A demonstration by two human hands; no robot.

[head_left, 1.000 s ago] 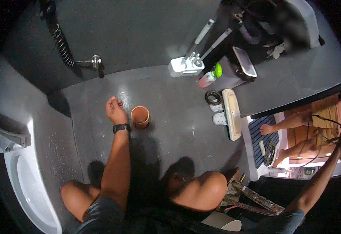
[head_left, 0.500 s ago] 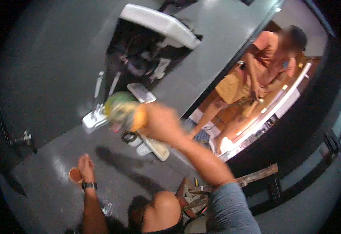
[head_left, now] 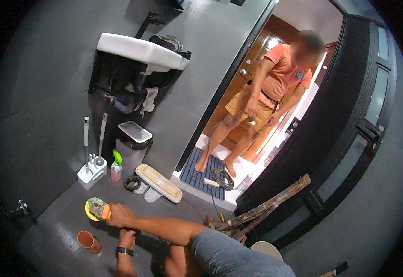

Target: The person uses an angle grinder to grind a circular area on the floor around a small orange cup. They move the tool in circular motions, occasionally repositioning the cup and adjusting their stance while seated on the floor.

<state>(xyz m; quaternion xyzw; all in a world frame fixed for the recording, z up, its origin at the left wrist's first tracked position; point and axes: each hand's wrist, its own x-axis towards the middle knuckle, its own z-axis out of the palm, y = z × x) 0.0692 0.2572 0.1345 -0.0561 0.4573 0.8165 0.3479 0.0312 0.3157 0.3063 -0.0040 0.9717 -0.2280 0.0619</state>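
Right hand (head_left: 120, 216) curled round grinder (head_left: 102, 210) near cup (head_left: 89, 242); left hand's (head_left: 127, 239) finger spread, hold unclear. Likely step: positioning grinder; next move calls for steady grip.

The cup (head_left: 90, 243) stands left of the left hand (head_left: 127, 238); beyond the cup is the grinder (head_left: 102, 211), in the right hand (head_left: 120, 216). Farther back, the spray bottle (head_left: 115, 172) stands right of the brush holder (head_left: 92, 175), before the bin (head_left: 132, 156).
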